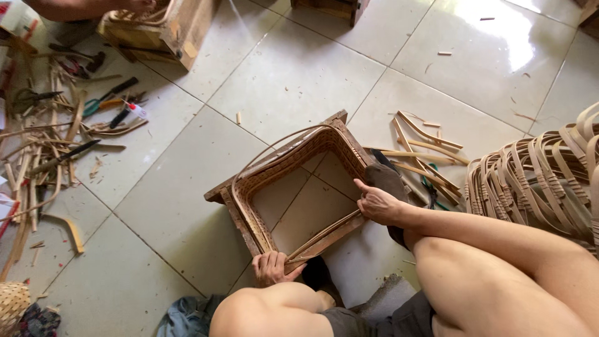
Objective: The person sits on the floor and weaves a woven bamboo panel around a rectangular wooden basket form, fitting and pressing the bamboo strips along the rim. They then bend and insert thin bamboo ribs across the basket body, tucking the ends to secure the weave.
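Person squats on the tiled floor (pixel 187 206), 2 bare knees at bottom of view. Left hand (pixel 272 267) sits nearest, at the near corner of the woven frame (pixel 262 181); its grip is closed, fingers curled over the frame's bottom edge and pinching the end of thin cane strips (pixel 324 234) against it. Right hand (pixel 377 203) is a little farther, at the frame's right side; grip partly closed, fingers wrapped on the rim where the strips run up to it, thumb pointing up-left. A dark sandal (pixel 388 181) presses on the frame's right corner, just behind the right hand.

The woven frame is a square, open-bottomed basket wall set inside a wooden mould, lying tilted on the floor in the middle of the view; floor tiles show through its centre. A loose cane loop (pixel 274 146) arcs over its far-left rim.

Right of the frame: loose bamboo strips (pixel 424 150) and green-handled cutters (pixel 430 187) on the floor. Further right, a stack of bent cane hoops (pixel 536 175).

Bottom left corner: part of a small woven basket (pixel 12 302). Left side, farther out: scattered shavings and strips (pixel 43 156), a dark knife (pixel 62 156), green-handled pliers (pixel 103 100).

Top left, farthest: a wooden box (pixel 162 28) with another person's arm (pixel 81 7) over it.
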`<state>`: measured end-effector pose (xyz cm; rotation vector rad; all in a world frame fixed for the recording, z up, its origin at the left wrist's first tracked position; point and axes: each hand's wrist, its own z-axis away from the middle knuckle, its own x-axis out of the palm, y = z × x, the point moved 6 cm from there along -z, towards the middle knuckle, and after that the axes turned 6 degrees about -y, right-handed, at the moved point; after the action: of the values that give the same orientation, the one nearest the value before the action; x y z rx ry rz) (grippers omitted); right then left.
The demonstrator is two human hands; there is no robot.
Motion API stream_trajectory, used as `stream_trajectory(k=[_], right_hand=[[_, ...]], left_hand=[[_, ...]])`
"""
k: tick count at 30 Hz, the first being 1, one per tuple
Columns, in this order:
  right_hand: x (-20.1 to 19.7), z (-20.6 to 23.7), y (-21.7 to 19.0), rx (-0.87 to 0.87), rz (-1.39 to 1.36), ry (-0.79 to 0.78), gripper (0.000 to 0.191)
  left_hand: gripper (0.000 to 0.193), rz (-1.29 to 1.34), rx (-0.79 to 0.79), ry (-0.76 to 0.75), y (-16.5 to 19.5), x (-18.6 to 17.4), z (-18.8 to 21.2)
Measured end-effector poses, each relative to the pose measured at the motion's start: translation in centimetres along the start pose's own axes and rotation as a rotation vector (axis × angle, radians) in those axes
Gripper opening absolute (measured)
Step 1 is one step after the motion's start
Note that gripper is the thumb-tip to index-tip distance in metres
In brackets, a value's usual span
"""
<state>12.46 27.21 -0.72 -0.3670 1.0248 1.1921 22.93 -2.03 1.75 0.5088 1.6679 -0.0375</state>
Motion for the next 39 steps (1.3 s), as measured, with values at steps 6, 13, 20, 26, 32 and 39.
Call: stream_trajectory(k=[6,13,20,26,32,39], right_hand=[[0.7,-0.3,-0.5,-0.088,0.003,-0.034,0.028],[-3.2,2.4,1.0,-0.008,-0.305,-0.073,0.041],[-6.5,6.0,5.6,-0.184,-0.028,0.12,0.048],[-12.4,-6.9,13.3,-0.106,0.207,0.521,0.042],[-12.9,-21.9,13.6,0.07,-0.483,0.782,0.031],[-9.5,-20.5,10.7,0.036,-0.509,0.832,0.03]], left_hand=[[0.053,0.016,-0.016,-0.009,0.9,0.4,3.0],[0.053,0.022,-0.029,0.017,0.2,0.5,1.0],[0.053,0.035,-0.042,-0.001,-0.6,0.6,1.6],[0.053,0.06,-0.047,0.009,-0.8,1.2,1.7],[0.056,0.087,-0.059,0.019,-1.7,0.2,0.2],[0.033,0.368,-0.067,0.147,-4.9,-1.7,-3.0]])
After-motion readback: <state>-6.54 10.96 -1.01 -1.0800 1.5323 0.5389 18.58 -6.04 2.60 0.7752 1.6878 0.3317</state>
